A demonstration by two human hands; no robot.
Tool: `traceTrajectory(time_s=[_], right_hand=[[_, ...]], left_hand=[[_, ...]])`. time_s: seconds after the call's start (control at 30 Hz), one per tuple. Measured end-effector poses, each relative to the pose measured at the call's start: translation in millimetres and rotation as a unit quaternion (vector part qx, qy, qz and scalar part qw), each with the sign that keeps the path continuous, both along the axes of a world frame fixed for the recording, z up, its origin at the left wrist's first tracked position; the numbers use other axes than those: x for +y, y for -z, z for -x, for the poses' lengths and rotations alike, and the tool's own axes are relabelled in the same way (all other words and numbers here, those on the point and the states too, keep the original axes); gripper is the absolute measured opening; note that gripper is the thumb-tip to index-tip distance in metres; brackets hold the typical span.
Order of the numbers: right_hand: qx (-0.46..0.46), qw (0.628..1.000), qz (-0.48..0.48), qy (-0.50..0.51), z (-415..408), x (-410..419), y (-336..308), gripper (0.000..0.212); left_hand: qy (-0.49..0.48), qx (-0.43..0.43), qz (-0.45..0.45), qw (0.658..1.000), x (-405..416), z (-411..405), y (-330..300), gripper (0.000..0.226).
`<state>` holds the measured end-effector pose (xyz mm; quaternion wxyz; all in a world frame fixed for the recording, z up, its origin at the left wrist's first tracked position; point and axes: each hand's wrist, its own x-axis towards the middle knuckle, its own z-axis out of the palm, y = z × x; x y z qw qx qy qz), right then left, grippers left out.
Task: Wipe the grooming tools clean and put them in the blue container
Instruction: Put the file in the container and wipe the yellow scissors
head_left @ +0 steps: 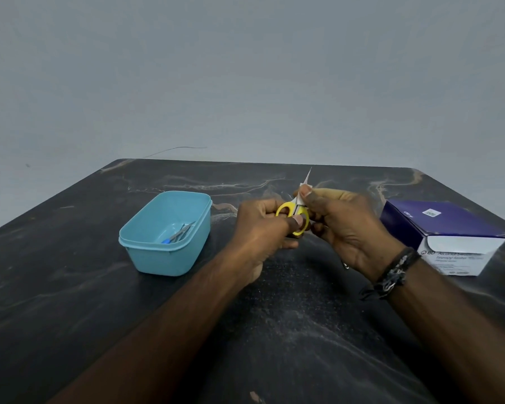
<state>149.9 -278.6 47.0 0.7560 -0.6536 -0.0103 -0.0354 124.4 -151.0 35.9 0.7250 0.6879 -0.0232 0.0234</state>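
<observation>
— Scissors [296, 212] first: where do you have them?

— Mid-frame, held above the dark marbled table [274, 316]. Your left hand [260, 231] curls around the yellow handle loops, thumb laid across the nearer one. Your right hand [347, 225] pinches a small white wipe [303, 193] around the blades just above the loops.

— And the long axis?

— Handles toward you, tip pointing to the upper part of the frame, away from you. So your wiping stroke likely runs from your right fingers out along the blades toward that tip.

— The blue container [169, 258]?

— Left of centre, on the table, near your left hand (which makes it the natural one for the drop). Some metal tools [179, 234] already lie inside. The alcohol swab box [446, 237] sits at the right edge.
</observation>
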Motion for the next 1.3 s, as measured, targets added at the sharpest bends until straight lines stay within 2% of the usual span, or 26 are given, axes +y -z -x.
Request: traceTrajectory(time_s=[0.23, 0.5, 0.73, 0.9, 1.3], right_hand=[[-0.028, 0.998, 0.002, 0.061, -4, -12, -5, 0.023], [-0.032, 0.998, 0.056, 0.012, 5, 2, -1, 0.031], [-0.088, 0.993, 0.056, 0.060, 2, -7, -5, 0.018], [-0.103, 0.989, 0.097, 0.049, 1, 0, 1, 0.024], [-0.143, 0.985, 0.070, 0.060, 1, -5, -4, 0.017]], left_hand=[[0.038, 0.015, -0.024, 0.999, -5, 0, 6, 0.009], [0.028, -0.010, 0.003, 1.000, -2, 0, 5, 0.014], [0.057, -0.006, -0.017, 0.998, -7, 3, 10, 0.011], [0.032, -0.028, 0.006, 0.999, -3, 1, 8, 0.009], [0.048, -0.042, -0.034, 0.997, -3, 4, 7, 0.014]])
